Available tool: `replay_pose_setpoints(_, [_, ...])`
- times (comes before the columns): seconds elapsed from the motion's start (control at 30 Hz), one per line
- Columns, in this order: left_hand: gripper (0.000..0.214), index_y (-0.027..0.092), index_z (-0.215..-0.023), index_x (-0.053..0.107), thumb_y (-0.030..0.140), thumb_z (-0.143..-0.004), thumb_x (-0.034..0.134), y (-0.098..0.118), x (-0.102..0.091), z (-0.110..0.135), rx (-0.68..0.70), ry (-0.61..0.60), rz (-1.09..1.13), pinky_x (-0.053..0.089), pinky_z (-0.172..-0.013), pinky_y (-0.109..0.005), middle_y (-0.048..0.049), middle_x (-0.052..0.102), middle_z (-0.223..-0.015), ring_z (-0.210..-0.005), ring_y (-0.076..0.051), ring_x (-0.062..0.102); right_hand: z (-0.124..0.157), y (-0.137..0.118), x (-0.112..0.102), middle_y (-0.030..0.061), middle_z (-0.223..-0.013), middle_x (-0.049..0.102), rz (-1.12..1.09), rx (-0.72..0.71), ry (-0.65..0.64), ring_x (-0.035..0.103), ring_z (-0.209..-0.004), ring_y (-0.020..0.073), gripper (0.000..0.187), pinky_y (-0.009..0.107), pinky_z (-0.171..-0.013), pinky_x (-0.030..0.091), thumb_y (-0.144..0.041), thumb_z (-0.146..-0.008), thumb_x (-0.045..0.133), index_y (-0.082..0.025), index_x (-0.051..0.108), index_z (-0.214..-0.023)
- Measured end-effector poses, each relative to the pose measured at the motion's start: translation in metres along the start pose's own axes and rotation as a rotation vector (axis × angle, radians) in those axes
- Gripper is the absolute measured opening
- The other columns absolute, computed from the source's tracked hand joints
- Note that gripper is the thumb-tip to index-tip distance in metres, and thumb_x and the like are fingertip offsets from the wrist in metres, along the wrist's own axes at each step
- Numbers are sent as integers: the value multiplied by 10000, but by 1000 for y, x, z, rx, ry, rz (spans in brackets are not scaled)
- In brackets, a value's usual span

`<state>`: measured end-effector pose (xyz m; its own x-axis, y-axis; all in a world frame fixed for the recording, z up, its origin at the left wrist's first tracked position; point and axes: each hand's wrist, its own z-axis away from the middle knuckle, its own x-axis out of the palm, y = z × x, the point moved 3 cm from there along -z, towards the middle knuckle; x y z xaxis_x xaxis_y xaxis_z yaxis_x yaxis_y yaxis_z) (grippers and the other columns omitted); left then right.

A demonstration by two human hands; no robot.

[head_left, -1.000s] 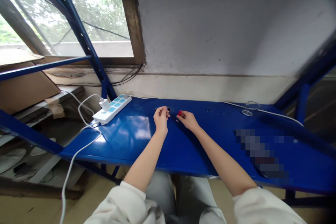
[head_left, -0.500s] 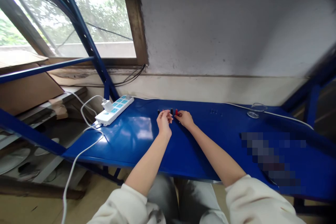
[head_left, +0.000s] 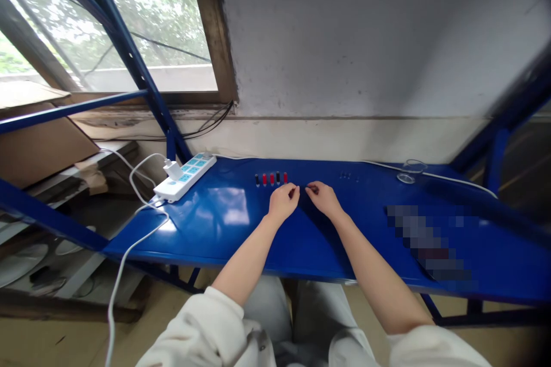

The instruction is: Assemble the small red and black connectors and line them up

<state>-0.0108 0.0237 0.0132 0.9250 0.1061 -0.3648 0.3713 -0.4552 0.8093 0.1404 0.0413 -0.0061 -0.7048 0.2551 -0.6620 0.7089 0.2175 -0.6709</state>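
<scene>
Several small red and black cylinders stand upright in a row on the blue table, among them a black cylinder (head_left: 257,179) at the left end and a red cylinder (head_left: 285,178) at the right end. Just in front of that right end is my left hand (head_left: 283,205), its fingers curled into a pinch. My right hand (head_left: 325,199) faces it a short gap away, thumb and fingers also pinched together. Whatever either hand holds is too small or hidden to name. Tiny clear pieces (head_left: 349,176) lie on the table beyond my right hand.
A white power strip (head_left: 185,178) with a plugged-in charger sits at the table's left end, its cable hanging over the edge. Toward the back right are a clear round dish (head_left: 405,178) and a white cable (head_left: 465,182). A blurred-out item (head_left: 424,241) lies at right.
My right hand has moved right, away from the red cylinder it was touching. My left hand has also shifted right, uncovering the row of cylinders. The view has shifted slightly.
</scene>
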Motion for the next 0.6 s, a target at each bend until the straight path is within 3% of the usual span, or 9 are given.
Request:
replay_pose_setpoints(0.2, [243,194,-593,544,323,-777,450,0,-1,4,54,-27,-96,265,-522,-226,10,462,-517,-482,-109,386,5,-6,-6,31,-610,586,18,-50,57,534,-560,155,219,260,-547,376,-331,-776,417,-197,579,-714])
replay_pose_setpoints(0.6, [252,193,-579,546,338,-767,460,-1,-1,3,35,-4,-66,260,-511,-223,18,446,-495,-465,-104,374,7,-12,-5,28,-614,574,-13,-121,67,517,-558,151,239,252,-552,367,-361,-787,402,-203,573,-728])
